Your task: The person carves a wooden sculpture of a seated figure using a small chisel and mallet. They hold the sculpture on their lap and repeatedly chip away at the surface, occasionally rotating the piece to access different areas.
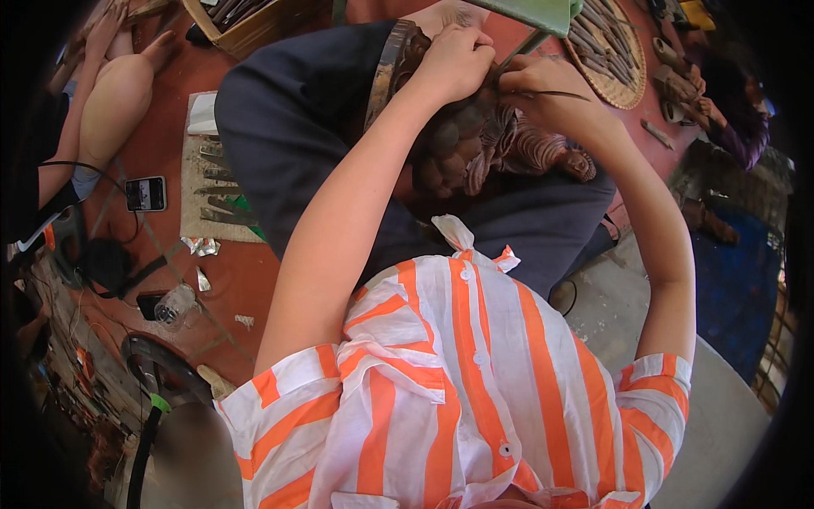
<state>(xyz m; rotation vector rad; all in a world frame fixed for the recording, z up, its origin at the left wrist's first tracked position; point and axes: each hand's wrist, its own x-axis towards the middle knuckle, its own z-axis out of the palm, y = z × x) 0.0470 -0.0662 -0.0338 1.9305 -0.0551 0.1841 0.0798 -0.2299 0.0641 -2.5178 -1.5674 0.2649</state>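
Left hand clenched on the dark wood carving, right hand at 3 o'clock pinching a thin tool.

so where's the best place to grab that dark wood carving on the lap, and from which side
Probably the long plain upper-left edge of the wood carving, taken from the person's left. That edge looks straight and smooth, while the middle and right are raised, rounded relief. The left hand already rests at the top there; the right hand works the other side with a thin tool.
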